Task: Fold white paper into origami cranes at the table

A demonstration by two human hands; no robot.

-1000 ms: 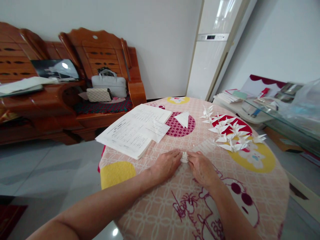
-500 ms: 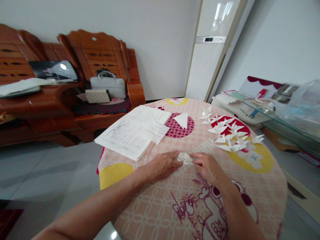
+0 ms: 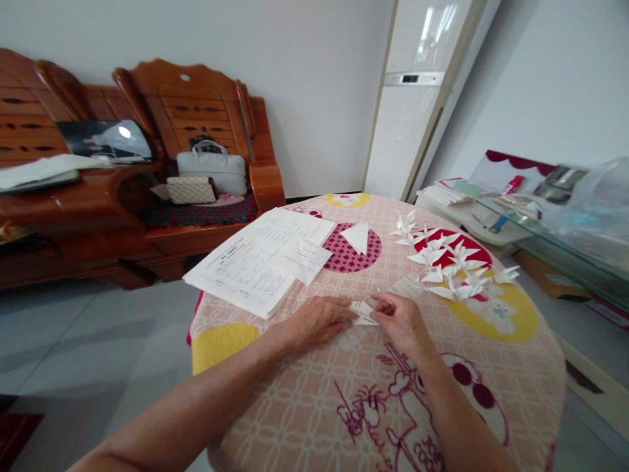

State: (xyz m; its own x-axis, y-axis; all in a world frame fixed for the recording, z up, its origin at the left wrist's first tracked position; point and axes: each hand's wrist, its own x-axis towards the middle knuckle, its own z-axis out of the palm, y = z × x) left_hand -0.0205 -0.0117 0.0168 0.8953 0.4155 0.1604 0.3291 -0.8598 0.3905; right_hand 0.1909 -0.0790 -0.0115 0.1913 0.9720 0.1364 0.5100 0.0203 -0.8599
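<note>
A small folded paper (image 3: 362,313) with printed lines lies on the tablecloth between my hands. My left hand (image 3: 322,321) holds its left side down, fingers stretched toward it and thumb at the near edge. At the right corner, my right hand (image 3: 399,318) pinches the paper between thumb and bent forefinger. Just beyond my right hand lies a loose printed strip of paper (image 3: 403,286). Farther off sit a folded paper triangle (image 3: 357,237) and, to the right, several white paper cranes (image 3: 455,259).
A stack of printed sheets (image 3: 246,269) lies at the table's left, with a small square sheet (image 3: 308,262) on its edge. The round table wears a patterned tablecloth (image 3: 295,406). A glass shelf (image 3: 555,242) with clutter stands close on the right. Behind is a wooden chair (image 3: 196,111) holding bags.
My right hand has lifted slightly, and its fingers have curled from lying along the paper into a pinch at its right corner. My left hand has stayed nearly in place.
</note>
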